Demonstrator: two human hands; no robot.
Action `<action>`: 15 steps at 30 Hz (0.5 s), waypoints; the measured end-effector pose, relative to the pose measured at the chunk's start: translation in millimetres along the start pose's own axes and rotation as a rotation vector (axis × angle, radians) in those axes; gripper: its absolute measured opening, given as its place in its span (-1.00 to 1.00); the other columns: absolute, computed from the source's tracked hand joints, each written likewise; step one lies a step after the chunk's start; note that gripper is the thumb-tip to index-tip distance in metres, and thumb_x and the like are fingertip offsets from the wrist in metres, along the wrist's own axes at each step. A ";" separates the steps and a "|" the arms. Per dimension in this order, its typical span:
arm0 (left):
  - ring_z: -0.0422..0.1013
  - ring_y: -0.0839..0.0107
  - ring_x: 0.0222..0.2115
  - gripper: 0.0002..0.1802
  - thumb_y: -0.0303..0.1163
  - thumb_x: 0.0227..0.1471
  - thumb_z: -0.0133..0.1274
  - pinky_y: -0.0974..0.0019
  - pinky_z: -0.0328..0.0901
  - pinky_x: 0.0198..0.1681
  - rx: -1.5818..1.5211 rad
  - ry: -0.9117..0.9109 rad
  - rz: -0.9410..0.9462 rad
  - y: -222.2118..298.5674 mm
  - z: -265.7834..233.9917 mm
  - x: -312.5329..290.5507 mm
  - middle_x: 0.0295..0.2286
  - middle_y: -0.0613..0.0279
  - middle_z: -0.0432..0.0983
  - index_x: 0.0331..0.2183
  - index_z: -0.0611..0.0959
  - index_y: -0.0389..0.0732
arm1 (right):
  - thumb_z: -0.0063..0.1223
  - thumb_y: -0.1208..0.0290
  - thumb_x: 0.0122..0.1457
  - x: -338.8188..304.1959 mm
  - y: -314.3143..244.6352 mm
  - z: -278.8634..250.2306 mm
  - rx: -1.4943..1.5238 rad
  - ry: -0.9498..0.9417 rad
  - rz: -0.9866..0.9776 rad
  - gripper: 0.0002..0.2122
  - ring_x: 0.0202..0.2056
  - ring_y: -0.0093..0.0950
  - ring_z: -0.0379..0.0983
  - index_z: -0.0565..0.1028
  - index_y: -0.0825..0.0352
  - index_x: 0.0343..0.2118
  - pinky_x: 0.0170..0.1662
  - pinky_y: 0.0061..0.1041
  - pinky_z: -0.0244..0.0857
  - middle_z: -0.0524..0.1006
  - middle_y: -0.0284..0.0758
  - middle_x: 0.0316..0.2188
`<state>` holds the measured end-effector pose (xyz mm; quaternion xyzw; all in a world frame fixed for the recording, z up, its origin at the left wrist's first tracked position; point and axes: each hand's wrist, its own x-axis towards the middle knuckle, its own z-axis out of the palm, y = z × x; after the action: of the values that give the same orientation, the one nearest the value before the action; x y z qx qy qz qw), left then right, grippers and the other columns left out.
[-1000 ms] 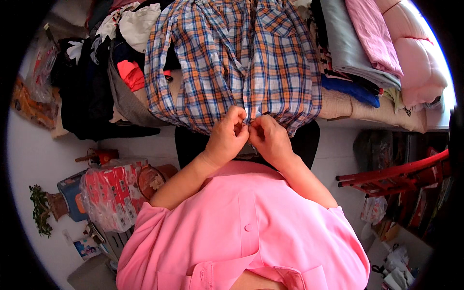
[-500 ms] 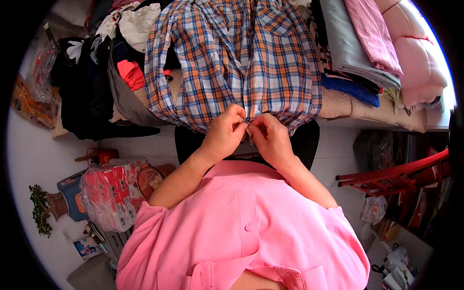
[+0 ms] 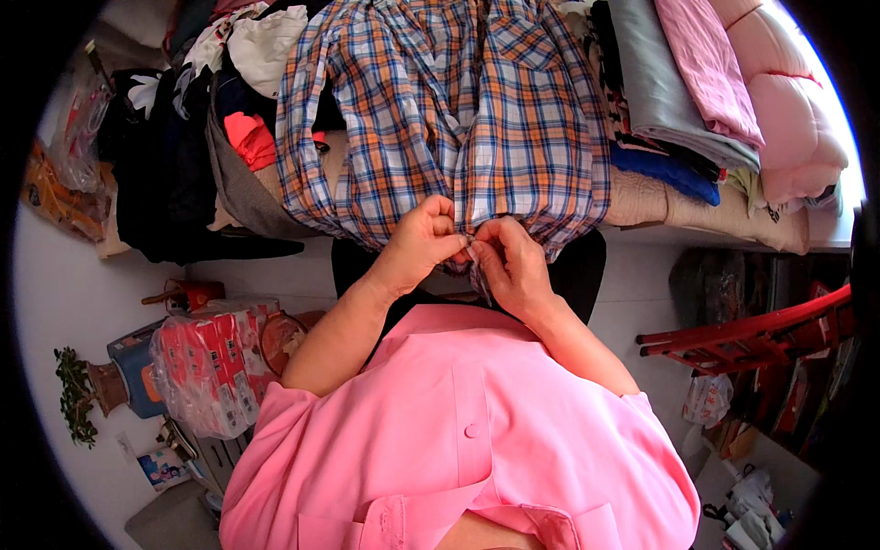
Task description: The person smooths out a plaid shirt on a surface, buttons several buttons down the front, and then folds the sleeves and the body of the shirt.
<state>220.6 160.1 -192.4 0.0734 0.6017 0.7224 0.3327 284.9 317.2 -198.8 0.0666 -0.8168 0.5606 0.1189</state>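
Note:
A plaid shirt (image 3: pixel 527 137) in blue, orange and white lies spread out in front of me, its front edge hanging over my knees. My left hand (image 3: pixel 423 246) pinches the shirt's front edge near the middle, thumb against fingertips. Close beside it, my right hand (image 3: pixel 513 263) grips the same edge, and a strip of the cloth hangs down beneath its fingers. The fingertips of both hands nearly meet. Whether a button sits between them is too small to tell.
Dark clothes (image 3: pixel 165 174) and a coral garment (image 3: pixel 249 139) lie to the left. Folded grey cloth (image 3: pixel 655 87) and a pink quilt (image 3: pixel 788 119) are at the right. Wrapped tissue packs (image 3: pixel 206 367) stand low left, a potted plant (image 3: pixel 75 399) beyond. A red folding frame (image 3: pixel 747 325) is at right.
The shirt's front edge has shifted slightly left at the hands, and more of its cloth now hangs below my right fingers. Both hands keep their pinch, with fingers slightly rearranged.

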 end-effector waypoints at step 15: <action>0.32 0.23 -0.36 -0.77 -0.45 -0.11 0.01 0.23 0.24 -0.31 1.375 0.100 0.639 -11.0 5.0 -12.7 -0.36 0.19 0.41 -0.29 0.57 -0.20 | 0.07 0.34 0.12 3.9 -3.7 -9.0 0.361 -0.040 0.564 -0.82 -0.69 -0.67 0.21 0.40 0.36 -0.47 -0.66 -0.65 0.06 0.36 -0.45 -0.67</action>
<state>237.2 157.6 -197.5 0.4021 0.8803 0.2485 -0.0412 283.2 324.4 -191.3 -0.1311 -0.6928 0.7055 -0.0709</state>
